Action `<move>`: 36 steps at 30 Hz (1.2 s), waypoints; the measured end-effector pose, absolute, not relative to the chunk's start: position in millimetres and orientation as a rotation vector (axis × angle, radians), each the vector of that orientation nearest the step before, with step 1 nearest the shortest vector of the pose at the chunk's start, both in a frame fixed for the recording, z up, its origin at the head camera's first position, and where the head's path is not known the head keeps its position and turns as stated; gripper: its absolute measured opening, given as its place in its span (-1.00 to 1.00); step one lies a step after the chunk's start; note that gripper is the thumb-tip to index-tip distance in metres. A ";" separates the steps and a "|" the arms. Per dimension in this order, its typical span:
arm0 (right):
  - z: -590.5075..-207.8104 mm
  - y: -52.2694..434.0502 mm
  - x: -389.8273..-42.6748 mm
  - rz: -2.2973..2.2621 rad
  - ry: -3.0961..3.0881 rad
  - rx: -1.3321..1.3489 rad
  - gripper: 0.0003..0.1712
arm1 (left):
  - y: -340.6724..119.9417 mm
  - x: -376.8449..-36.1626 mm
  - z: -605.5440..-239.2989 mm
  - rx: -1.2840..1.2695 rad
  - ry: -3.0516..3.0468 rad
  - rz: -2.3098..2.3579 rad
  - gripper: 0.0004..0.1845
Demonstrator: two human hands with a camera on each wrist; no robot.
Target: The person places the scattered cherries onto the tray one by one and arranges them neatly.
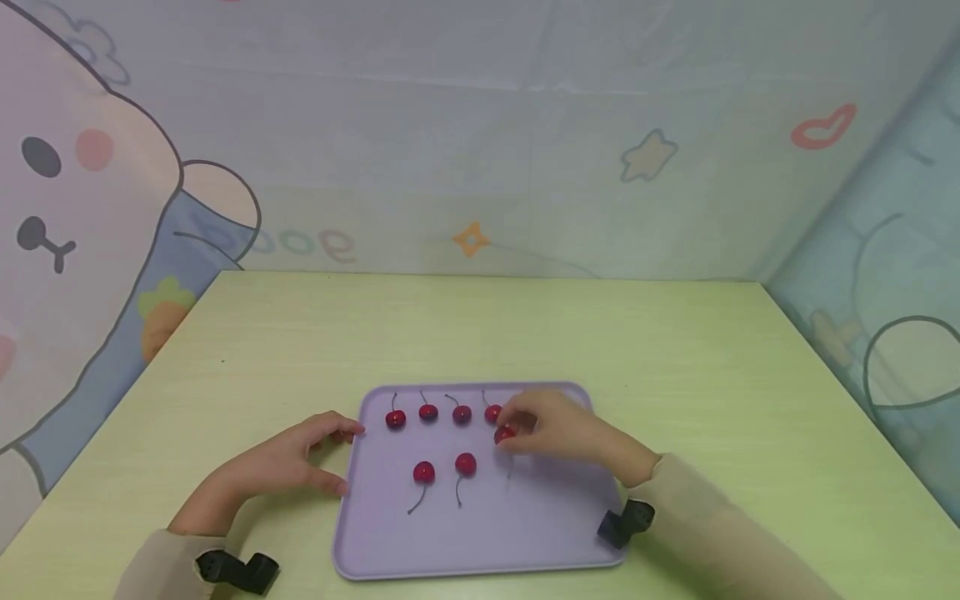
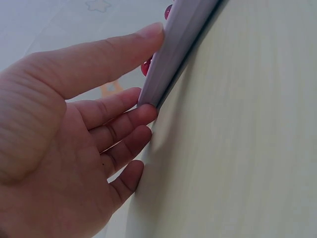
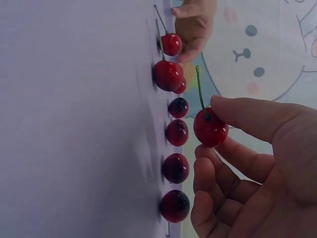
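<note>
My right hand (image 1: 558, 425) is over the right part of a lilac tray (image 1: 480, 558), pinching a red cherry (image 3: 210, 128) between thumb and fingers. Its green stem points upward in the right wrist view. A back row of cherries (image 1: 428, 412) lies along the tray's far side, its right end hidden behind this hand. Nearer the front lie two cherries (image 1: 465, 464), stems pointing towards me. At the tray's left edge is my left hand (image 1: 288, 458), with thumb and fingertips against the rim (image 2: 171, 54) and the fingers loosely bent.
The tray lies on a pale yellow-green table (image 1: 225, 375). Behind it hangs a cloth backdrop (image 1: 420, 125) with cartoon prints. Black wrist devices (image 1: 238, 572) sit at both beige sleeves.
</note>
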State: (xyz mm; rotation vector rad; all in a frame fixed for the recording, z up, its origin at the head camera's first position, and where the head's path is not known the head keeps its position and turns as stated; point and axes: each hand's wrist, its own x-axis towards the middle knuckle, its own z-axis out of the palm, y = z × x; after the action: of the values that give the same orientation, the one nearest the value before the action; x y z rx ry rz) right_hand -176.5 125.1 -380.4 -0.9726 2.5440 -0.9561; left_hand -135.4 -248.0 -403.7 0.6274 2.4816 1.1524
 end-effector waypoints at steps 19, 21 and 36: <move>-395.7 119.3 -171.5 -0.872 2.513 -0.949 -0.82 | -245.1 -137.1 -402.9 0.617 2.474 1.148 -0.29; -396.7 119.3 -171.9 -0.870 2.514 -0.951 -0.83 | -245.6 -137.7 -403.4 0.613 2.476 1.143 -0.29; -395.3 117.8 -170.0 -0.879 2.501 -0.929 -0.78 | -247.4 -137.8 -402.9 0.646 2.504 1.117 -0.29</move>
State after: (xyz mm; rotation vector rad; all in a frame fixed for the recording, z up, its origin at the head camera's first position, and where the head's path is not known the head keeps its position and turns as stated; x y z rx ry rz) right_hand -170.0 117.8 -395.3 -0.9290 2.5010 -0.8790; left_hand -137.8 -247.4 -402.9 0.6460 2.5043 1.1168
